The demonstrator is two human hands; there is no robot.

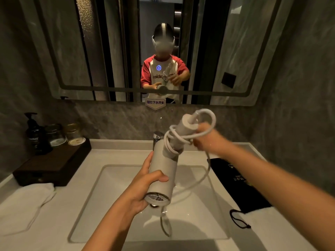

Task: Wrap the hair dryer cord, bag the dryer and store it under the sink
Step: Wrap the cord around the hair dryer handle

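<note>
The room is a dim bathroom with grey stone-look walls and a wide mirror above a white surface. A square sink is sunk into the middle of that surface, and a chrome tap stands at its back edge.

Over the sink, the person holds a pale hair dryer tilted, its grilled back end toward the viewer and its handle pointing up and away. The left hand is wrapped around the barrel, thumb lying over the top. The right hand is closed around the white cord just beside the handle, where several loops already wind round it. A bigger loop arcs past the handle's end, and the loose remainder drops down behind the dryer into the sink, blurred.

On the right of the surface lies a flat black bag with gold lettering, its black drawstring trailing onto a white towel near the front edge. On the left, another folded white towel lies near the front, and behind it sits a dark wooden tray. At the back of the tray stand a black pump bottle and two covered glasses side by side.

A small sign with printed characters hangs at the mirror's lower edge. The mirror shows the person in a red and white shirt.
</note>
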